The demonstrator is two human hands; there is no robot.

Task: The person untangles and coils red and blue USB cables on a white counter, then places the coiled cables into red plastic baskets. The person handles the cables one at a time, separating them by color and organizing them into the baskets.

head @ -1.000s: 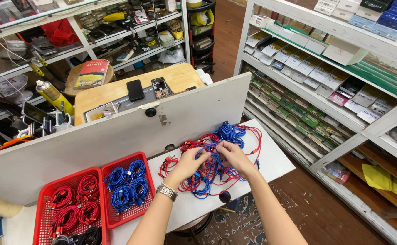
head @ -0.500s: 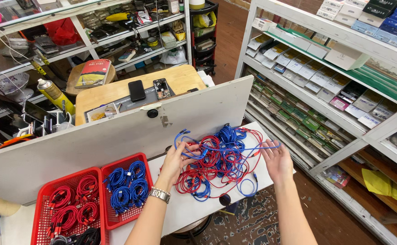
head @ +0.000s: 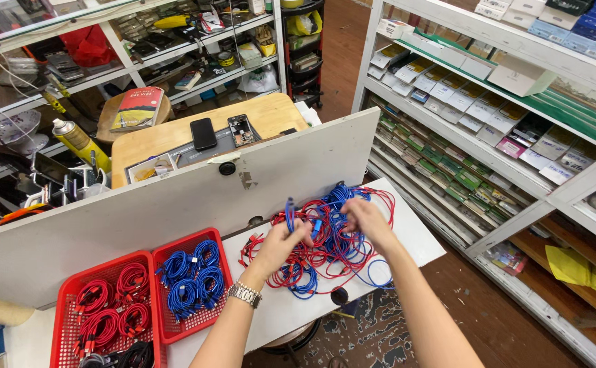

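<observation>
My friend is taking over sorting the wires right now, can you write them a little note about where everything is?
Left hand: in the tangled pile of red and blue cables, fingers closed around a blue cable that sticks up.
Right hand: on top of the same pile, gripping strands.
The pile lies on the white table, in front of the white board.
Done: coiled red cables fill the left red basket; coiled blue cables fill the right red basket.
Left: the pile is a mixed knot; its cables are not yet separated, coiled or put into the baskets.
</observation>
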